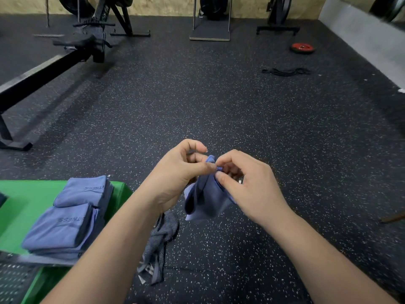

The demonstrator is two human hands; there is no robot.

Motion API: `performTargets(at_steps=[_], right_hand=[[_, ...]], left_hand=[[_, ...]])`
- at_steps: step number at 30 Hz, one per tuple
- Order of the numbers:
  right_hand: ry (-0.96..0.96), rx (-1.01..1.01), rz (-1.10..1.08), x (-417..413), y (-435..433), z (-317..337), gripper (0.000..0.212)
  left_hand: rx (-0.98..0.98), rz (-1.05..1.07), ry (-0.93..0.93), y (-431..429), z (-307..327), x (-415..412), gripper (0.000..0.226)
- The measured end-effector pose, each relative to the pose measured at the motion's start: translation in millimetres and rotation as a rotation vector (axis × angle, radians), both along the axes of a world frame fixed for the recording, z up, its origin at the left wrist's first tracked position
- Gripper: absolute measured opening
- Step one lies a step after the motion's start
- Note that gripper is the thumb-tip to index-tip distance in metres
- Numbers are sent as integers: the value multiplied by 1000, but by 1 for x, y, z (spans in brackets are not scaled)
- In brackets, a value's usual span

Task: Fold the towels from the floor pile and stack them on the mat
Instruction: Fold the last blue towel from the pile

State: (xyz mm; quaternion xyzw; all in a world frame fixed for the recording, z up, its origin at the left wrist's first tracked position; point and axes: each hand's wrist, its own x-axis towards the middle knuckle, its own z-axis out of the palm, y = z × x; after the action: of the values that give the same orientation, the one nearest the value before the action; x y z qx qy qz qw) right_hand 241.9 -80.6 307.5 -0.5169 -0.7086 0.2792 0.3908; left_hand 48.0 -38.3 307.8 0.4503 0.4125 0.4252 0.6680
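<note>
I hold a blue towel (205, 199) in the air in front of me, and it hangs down bunched. My left hand (179, 172) pinches its top edge between thumb and fingers. Right beside it, my right hand (245, 185) pinches the same top edge. On the green mat (24, 200) at the lower left lie two stacks of folded blue towels (65, 218), one behind the other. A grey striped cloth (160, 240) lies crumpled on the floor under my left forearm, partly hidden by it.
The floor is black speckled rubber (219, 106). A rowing machine (65, 53) stretches along the far left. A red weight plate (302, 48) and a black band (285, 71) lie at the far right. Other gym machines stand along the back wall.
</note>
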Motion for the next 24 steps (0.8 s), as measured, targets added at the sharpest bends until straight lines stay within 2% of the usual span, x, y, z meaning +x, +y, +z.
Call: performTargets(at_steps=[5, 10, 14, 18, 24], right_hand=[[9, 35, -29, 3, 3, 1, 15], [46, -61, 17, 9, 6, 3, 16], [27, -58, 51, 7, 6, 2, 18], [-6, -40, 82, 6, 8, 0, 18], [48, -97, 22, 6, 7, 3, 16]], left_hand=[[-4, 3, -8, 2, 2, -7, 51], [107, 36, 239, 1, 0, -11, 52], [186, -26, 343, -3, 4, -9, 55], [231, -74, 371, -7, 6, -7, 54], [263, -49, 322, -10, 6, -4, 48]])
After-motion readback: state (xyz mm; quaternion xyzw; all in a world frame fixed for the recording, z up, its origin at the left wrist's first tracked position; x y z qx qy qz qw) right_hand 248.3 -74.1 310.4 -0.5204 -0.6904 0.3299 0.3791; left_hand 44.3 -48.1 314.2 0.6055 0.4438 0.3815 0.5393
